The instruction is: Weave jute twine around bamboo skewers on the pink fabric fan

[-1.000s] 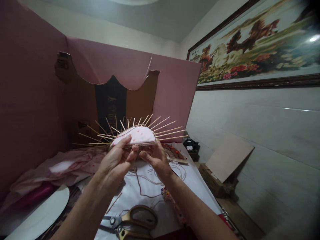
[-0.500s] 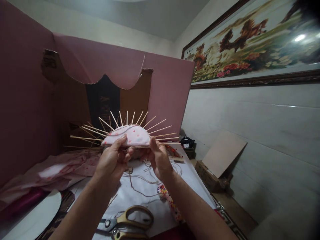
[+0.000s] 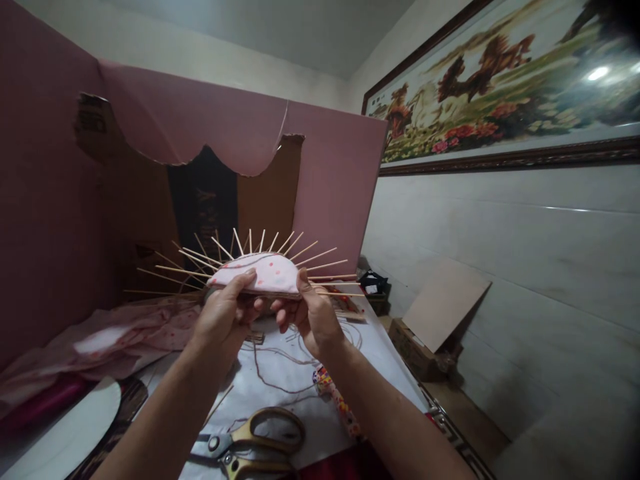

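Note:
Between my two hands I see a half-round, cloth-covered piece (image 3: 273, 272), white-pink with red dots, held above the table. Thin wooden sticks (image 3: 323, 255) fan out from its curved edge. My left hand (image 3: 233, 303) pinches its left part, thumb on the dotted face and fingers beneath. At the right end, my right hand (image 3: 310, 310) grips it with the thumb at the edge and the fingers curled under. Its flat lower edge faces me, and its underside is hidden. Below lie gold-handled scissors (image 3: 270, 437) and loose brown twine (image 3: 273, 383).
Dotted pink fabric (image 3: 135, 333) lies bunched at the left, with a white plate-like disc (image 3: 75, 427) nearer me. A colourful patterned object (image 3: 340, 400) sits under my right forearm. Cut cardboard (image 3: 270, 207) leans against a pink panel (image 3: 335, 193). Boxes stand right of the table.
The piece has tipped slightly, showing more of its lower edge, and its sticks sit a little lower in view. Both hands keep their hold. The whole view has shifted slightly.

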Motion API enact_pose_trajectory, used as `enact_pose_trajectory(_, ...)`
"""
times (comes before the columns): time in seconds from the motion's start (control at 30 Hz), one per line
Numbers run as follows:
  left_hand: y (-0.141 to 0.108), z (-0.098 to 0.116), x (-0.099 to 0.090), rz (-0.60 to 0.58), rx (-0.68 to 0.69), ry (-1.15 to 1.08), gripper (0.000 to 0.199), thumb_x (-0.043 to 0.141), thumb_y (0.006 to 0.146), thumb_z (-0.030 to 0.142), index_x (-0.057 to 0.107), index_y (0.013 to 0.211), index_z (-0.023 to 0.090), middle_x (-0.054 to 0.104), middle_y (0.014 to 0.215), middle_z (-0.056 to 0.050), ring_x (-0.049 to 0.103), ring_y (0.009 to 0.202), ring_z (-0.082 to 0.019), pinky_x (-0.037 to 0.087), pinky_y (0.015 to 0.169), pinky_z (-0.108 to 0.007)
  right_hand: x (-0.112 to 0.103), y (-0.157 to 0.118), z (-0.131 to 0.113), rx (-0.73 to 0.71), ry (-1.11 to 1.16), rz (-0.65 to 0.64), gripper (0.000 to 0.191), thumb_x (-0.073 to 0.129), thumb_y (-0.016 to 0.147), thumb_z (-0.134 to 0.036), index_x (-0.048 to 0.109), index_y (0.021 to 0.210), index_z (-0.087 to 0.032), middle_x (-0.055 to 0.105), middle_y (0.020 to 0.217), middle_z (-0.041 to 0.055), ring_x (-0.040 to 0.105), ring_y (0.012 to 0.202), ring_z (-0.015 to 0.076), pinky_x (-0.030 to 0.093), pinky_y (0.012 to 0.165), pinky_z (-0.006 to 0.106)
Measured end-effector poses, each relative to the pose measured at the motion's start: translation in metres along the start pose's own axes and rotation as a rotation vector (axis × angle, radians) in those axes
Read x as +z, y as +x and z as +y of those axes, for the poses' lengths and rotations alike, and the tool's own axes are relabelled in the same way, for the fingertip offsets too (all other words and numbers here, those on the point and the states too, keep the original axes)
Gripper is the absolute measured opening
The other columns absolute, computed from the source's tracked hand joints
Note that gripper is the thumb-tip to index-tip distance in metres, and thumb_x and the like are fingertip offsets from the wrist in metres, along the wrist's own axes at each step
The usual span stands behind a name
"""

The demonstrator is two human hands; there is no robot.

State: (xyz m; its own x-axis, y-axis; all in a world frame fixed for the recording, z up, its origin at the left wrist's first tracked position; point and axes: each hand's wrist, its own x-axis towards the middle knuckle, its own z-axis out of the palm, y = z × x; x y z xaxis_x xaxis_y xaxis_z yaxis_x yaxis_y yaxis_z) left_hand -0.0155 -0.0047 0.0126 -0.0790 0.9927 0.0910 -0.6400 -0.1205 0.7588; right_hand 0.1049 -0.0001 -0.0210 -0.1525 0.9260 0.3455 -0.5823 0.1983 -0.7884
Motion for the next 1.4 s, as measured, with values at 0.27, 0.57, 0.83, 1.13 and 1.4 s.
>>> enact_pose_trajectory(0.27, 0.000, -0.002, 0.000, 0.071, -0.053, -0.003, 0.010, 0.057, 0.078, 0.001, 0.058, 0.077, 0.011, 0.061, 0.060, -0.002, 0.054, 0.039, -0.008, 0.043, 0.033, -0.013, -0.005, 0.004, 0.001, 0.026, -0.011, 0.032, 0.030, 0.067, 0.074, -0.042, 0.058, 0.077, -0.014, 0.065, 0.053, 0.0010, 0.053, 0.034, 0.0103, 0.043, 0.031, 0.018)
enact_pose_trajectory(0.57, 0.004, 0.003, -0.002, 0.075, -0.112, 0.020, 0.010, 0.059, 0.077, 0.001, 0.058, 0.077, 0.011, 0.060, 0.060, -0.002, 0.050, 0.037, -0.007, 0.041, 0.032, -0.013, -0.009, 0.006, 0.002, -0.002, -0.050, 0.024, 0.026, 0.065, 0.073, -0.039, 0.057, 0.075, -0.014, 0.065, 0.051, 0.0008, 0.053, 0.033, 0.0106, 0.043, 0.031, 0.018)
enact_pose_trajectory(0.83, 0.011, 0.011, -0.009, 0.101, -0.114, 0.016, 0.015, 0.060, 0.072, -0.003, 0.060, 0.076, 0.011, 0.059, 0.062, 0.000, 0.051, 0.042, -0.007, 0.039, 0.031, -0.012, -0.011, 0.007, 0.003, -0.018, -0.062, 0.018, 0.025, 0.064, 0.074, -0.038, 0.060, 0.076, -0.013, 0.067, 0.053, 0.0021, 0.054, 0.033, 0.0102, 0.042, 0.031, 0.018)
enact_pose_trajectory(1.13, 0.010, 0.011, -0.006, 0.107, -0.101, 0.022, 0.013, 0.057, 0.075, -0.005, 0.059, 0.078, 0.008, 0.059, 0.065, -0.001, 0.051, 0.042, -0.005, 0.039, 0.032, -0.011, -0.011, 0.007, 0.007, 0.009, -0.023, 0.045, 0.029, 0.065, 0.075, -0.042, 0.060, 0.077, -0.014, 0.067, 0.054, 0.0016, 0.053, 0.035, 0.0100, 0.042, 0.031, 0.018)
enact_pose_trajectory(1.4, 0.007, 0.013, -0.005, 0.140, -0.170, 0.043, 0.013, 0.053, 0.080, -0.001, 0.054, 0.076, 0.012, 0.055, 0.055, 0.000, 0.045, 0.032, -0.005, 0.031, 0.026, -0.010, -0.005, 0.003, 0.014, -0.064, -0.007, -0.006, 0.042, 0.071, 0.071, -0.053, 0.063, 0.079, -0.013, 0.067, 0.061, 0.0024, 0.053, 0.041, 0.0092, 0.044, 0.035, 0.019)
